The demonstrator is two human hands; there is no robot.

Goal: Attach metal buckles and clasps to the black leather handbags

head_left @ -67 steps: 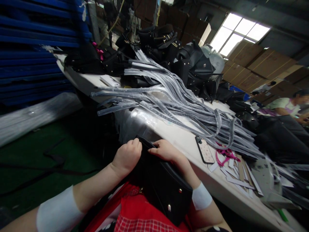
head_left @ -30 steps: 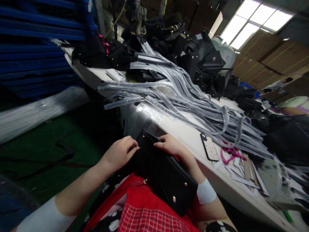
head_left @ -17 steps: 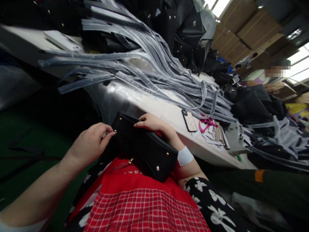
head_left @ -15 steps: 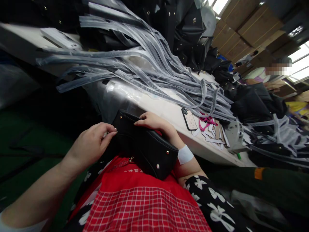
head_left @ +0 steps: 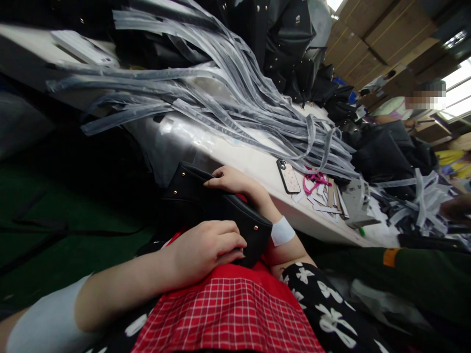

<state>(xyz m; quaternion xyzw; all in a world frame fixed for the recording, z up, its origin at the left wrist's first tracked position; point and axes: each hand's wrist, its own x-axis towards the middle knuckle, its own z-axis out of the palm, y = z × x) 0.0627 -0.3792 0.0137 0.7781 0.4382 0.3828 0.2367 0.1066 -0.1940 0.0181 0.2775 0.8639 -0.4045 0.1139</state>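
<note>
A black handbag (head_left: 235, 215) with small gold studs lies on its side in my lap, against a red apron. My right hand (head_left: 235, 182) grips its upper edge, with the fingers over the rim and partly out of sight inside. My left hand (head_left: 217, 245) is at the bag's near right end, fingers curled together against the black surface. Whatever is between those fingertips is hidden. One gold stud (head_left: 256, 228) shows just right of them, and two more studs sit at the bag's left end.
The white table (head_left: 243, 157) runs along in front. On it lie long plastic-wrapped strips (head_left: 235, 108), a phone (head_left: 289, 176), pink-handled scissors (head_left: 314, 181) and paper scraps. Black bags (head_left: 287, 34) are heaped behind. Other people are at the far right, near stacked cartons (head_left: 390, 34).
My left hand has moved right and nearer, from a stud at the bag's left end to its right end, now covering a stud there. My right hand keeps its hold.
</note>
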